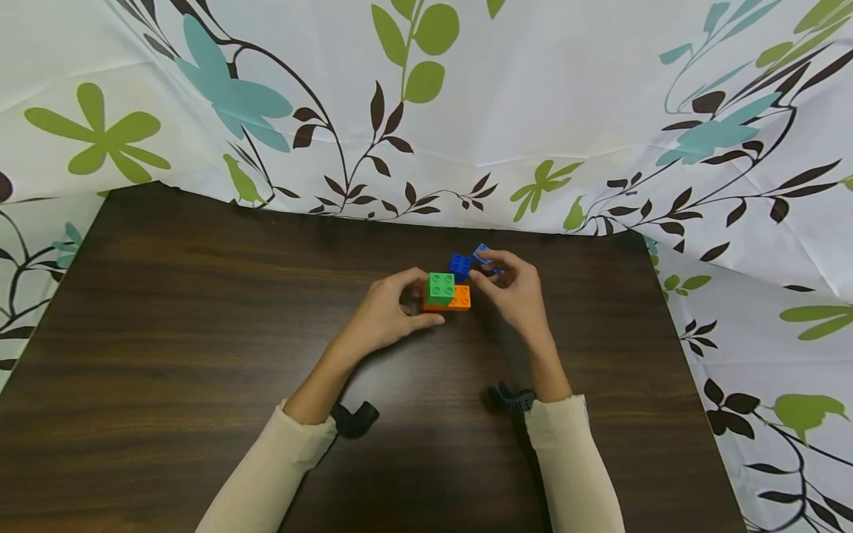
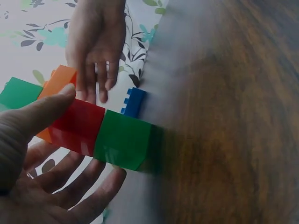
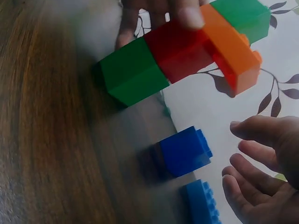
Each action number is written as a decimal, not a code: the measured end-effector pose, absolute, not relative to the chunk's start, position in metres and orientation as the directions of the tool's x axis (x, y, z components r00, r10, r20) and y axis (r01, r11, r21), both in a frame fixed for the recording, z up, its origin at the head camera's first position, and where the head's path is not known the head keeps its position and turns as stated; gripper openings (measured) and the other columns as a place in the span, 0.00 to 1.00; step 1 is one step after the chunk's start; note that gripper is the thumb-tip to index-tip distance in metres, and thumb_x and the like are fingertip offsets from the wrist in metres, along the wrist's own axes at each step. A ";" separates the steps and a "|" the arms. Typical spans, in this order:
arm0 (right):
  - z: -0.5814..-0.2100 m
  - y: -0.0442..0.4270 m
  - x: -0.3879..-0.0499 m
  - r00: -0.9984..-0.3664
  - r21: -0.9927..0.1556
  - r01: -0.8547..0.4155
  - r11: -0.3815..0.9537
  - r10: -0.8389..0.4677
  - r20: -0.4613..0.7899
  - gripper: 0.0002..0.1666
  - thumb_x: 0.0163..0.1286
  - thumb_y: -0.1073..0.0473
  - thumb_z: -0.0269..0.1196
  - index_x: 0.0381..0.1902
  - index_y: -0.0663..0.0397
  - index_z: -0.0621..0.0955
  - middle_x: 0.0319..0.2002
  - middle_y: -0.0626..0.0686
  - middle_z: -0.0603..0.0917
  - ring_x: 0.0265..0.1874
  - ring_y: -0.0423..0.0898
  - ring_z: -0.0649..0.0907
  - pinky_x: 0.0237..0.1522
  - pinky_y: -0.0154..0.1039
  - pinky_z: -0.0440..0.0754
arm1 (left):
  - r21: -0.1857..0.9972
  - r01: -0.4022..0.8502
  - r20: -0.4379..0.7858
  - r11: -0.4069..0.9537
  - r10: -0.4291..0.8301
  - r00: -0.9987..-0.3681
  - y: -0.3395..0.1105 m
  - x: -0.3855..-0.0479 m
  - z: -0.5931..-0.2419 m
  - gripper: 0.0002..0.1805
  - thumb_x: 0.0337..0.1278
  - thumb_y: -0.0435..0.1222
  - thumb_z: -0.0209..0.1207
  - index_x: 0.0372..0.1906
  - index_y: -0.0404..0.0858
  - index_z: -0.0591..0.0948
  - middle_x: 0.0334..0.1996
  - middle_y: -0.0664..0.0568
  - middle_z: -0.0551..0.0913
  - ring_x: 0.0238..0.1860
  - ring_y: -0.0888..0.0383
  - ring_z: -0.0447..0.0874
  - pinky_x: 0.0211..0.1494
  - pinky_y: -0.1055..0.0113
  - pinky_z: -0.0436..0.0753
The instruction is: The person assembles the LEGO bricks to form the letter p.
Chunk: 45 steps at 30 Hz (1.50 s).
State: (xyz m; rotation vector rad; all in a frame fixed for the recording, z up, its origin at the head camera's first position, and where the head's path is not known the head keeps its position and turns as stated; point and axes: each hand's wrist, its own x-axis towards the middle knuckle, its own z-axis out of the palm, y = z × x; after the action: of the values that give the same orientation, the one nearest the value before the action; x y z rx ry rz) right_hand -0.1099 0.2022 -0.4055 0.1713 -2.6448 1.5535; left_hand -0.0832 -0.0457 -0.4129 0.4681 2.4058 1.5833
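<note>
An upright tower of toy building bricks stands on the table: a green brick (image 3: 133, 72) at the bottom, a red brick (image 3: 180, 51) above it, then a longer orange brick (image 1: 461, 298) jutting to the right, and a green brick (image 1: 440, 287) on top. My left hand (image 1: 380, 309) grips the tower from the left, thumb on the near side. Beyond the tower sits a dark blue brick (image 1: 460, 265). My right hand (image 1: 518, 295) is beside a longer, lighter blue brick (image 3: 201, 201), its fingers loosely bent and apart from it in the right wrist view; in the head view they partly hide it.
The bricks are near the far edge of a dark wooden table (image 1: 200, 333). Behind and beside it hangs a white leaf-patterned cloth (image 1: 466, 111). A black strap mount (image 1: 355, 420) sits at the left wrist, and another (image 1: 513, 398) at the right.
</note>
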 end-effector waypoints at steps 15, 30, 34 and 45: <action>-0.426 0.201 -0.121 -0.996 -0.865 -0.063 0.498 -0.080 0.027 0.30 0.70 0.65 0.75 0.67 0.64 0.81 0.65 0.65 0.85 0.56 0.63 0.86 0.45 0.22 0.82 | 0.960 0.212 0.138 0.185 0.346 -0.928 -0.051 -0.079 -0.394 0.27 0.58 0.39 0.79 0.62 0.46 0.84 0.61 0.50 0.87 0.60 0.49 0.87 0.66 0.50 0.86; -0.437 0.196 -0.123 -0.994 -0.852 -0.085 0.517 -0.098 0.039 0.23 0.69 0.66 0.75 0.61 0.63 0.86 0.55 0.66 0.88 0.52 0.60 0.88 0.46 0.22 0.83 | 0.986 0.155 0.129 0.053 0.339 -0.932 -0.050 -0.080 -0.395 0.20 0.59 0.32 0.77 0.56 0.39 0.86 0.57 0.45 0.88 0.54 0.47 0.90 0.60 0.58 0.90; -0.435 0.199 -0.122 -0.993 -0.861 -0.099 0.498 -0.107 0.052 0.23 0.69 0.66 0.75 0.60 0.64 0.86 0.54 0.67 0.89 0.51 0.60 0.88 0.46 0.22 0.83 | 0.986 0.155 0.127 0.055 0.342 -0.931 -0.049 -0.080 -0.395 0.20 0.60 0.32 0.77 0.55 0.39 0.86 0.57 0.45 0.88 0.55 0.47 0.90 0.58 0.57 0.90; -0.421 0.204 -0.119 -0.991 -0.873 -0.120 0.473 -0.107 0.078 0.23 0.69 0.67 0.75 0.61 0.65 0.85 0.54 0.68 0.89 0.52 0.61 0.87 0.47 0.24 0.83 | 0.984 0.165 0.130 0.073 0.347 -0.929 -0.051 -0.081 -0.394 0.20 0.59 0.33 0.77 0.55 0.39 0.86 0.57 0.44 0.89 0.57 0.45 0.90 0.58 0.53 0.90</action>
State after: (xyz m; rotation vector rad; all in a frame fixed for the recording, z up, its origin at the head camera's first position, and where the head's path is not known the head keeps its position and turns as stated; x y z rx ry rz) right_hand -0.1194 0.2037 -0.4214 0.2066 -2.6856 1.5925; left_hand -0.0806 -0.0514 -0.3942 0.5289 2.1952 1.9796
